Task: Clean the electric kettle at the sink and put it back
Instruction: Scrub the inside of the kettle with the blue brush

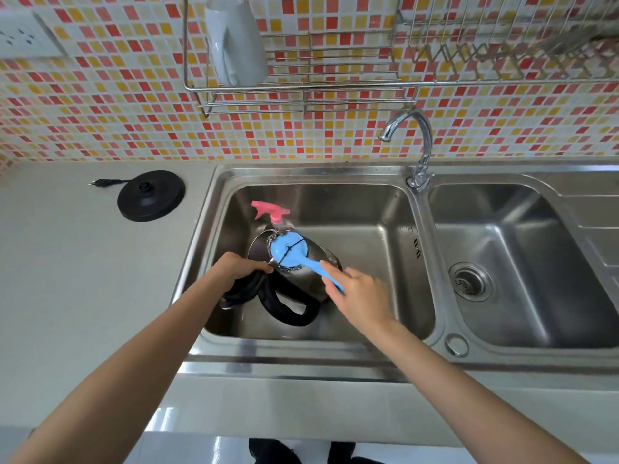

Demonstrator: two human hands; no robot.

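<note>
Stainless-steel black-handled electric kettle (301,283) lies sideways between the hands, left hand (239,269) gripping its black top, right hand (361,293) pinching a blue round scrubber (289,251) against its wall.

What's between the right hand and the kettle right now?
Head view: a blue scrubber, its handle held by the right hand, its round head against the kettle on its steel side.

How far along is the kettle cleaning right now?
Done: the kettle is off its black base and in the sink. In hand: the left hand grips its top, the right hand holds the blue scrubber against its side. Left: probably rinsing, then back onto the base.
</note>
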